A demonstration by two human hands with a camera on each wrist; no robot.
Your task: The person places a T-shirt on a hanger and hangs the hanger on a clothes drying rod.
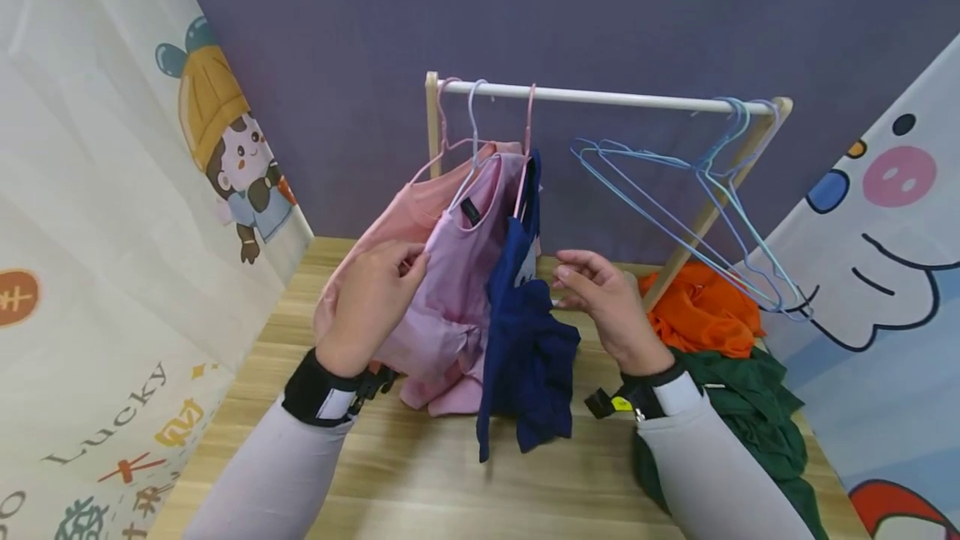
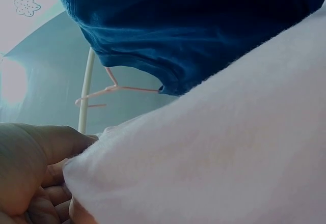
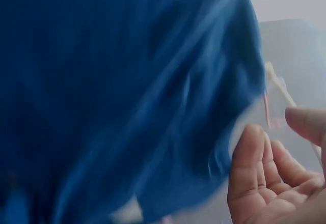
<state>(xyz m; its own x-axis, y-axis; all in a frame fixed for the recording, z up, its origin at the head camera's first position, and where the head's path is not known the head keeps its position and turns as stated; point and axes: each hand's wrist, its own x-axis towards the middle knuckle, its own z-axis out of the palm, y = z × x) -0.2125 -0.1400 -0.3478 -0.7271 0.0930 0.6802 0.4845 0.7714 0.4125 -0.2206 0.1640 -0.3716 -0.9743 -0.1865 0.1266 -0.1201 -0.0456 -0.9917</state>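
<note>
**Left hand (image 1: 375, 298) pinching lavender top (image 1: 472, 265)**

We're gripping the lavender top's edge between thumb and fingers; it's hanging from a lilac hanger (image 1: 472, 115) on the white rail (image 1: 622, 97), between the pink top (image 1: 405, 219) and the navy top (image 1: 525, 365). We're holding the right hand (image 1: 603, 307) relaxed just beside the navy top, fingers loosely bent, gripping nothing. Bare hangers (image 1: 702, 163) are bunching at the rail's right end; orange (image 1: 701, 311) and green garments (image 1: 757, 407) are lying below on the counter (image 1: 420, 482).
</note>
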